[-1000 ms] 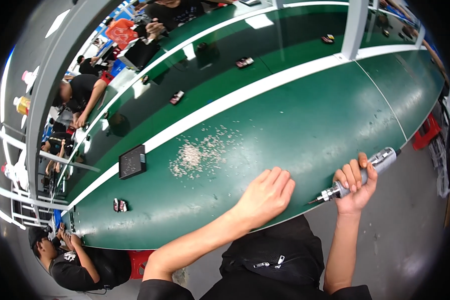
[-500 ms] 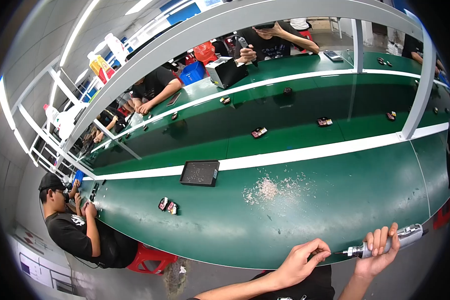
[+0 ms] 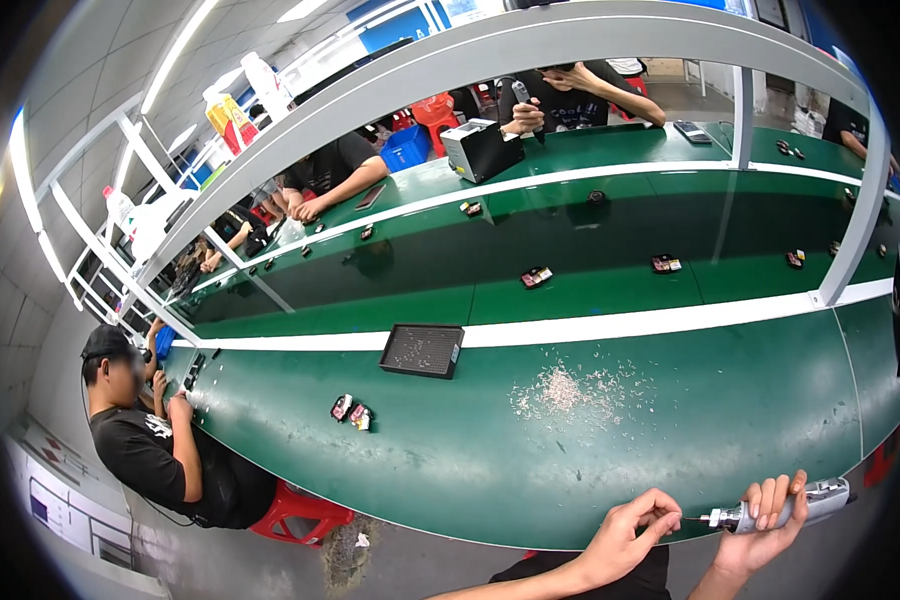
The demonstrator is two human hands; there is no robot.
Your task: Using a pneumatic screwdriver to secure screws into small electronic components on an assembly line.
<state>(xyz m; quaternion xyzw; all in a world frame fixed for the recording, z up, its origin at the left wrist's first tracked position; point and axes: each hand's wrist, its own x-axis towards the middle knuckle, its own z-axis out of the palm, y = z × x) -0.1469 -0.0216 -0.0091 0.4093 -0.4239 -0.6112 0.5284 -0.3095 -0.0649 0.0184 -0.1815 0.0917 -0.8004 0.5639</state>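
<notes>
My right hand (image 3: 767, 515) is wrapped round a silver-grey electric screwdriver (image 3: 825, 497), held nearly level with its thin bit pointing left. The fingertips of my left hand (image 3: 630, 535) are pinched together close to the end of that bit. Whatever sits between those fingertips is too small to make out. Both hands are over the near edge of the green table (image 3: 450, 480). Farther in lies a scattered heap of tiny pale pieces, perhaps screws (image 3: 562, 390).
A shallow black tray (image 3: 455, 360) holds a few tiny bits. Two small black-and-red units (image 3: 352, 412) lie to the left; similar units (image 3: 536, 277) rest on the dark middle strip. Grey frame posts (image 3: 857, 225) rise ahead. A co-worker (image 3: 155, 440) sits at left, others across.
The whole view has shifted, so the table's contents appear slightly right and lower. My hands keep nearly the same pose, left fingertips still close to the screwdriver bit.
</notes>
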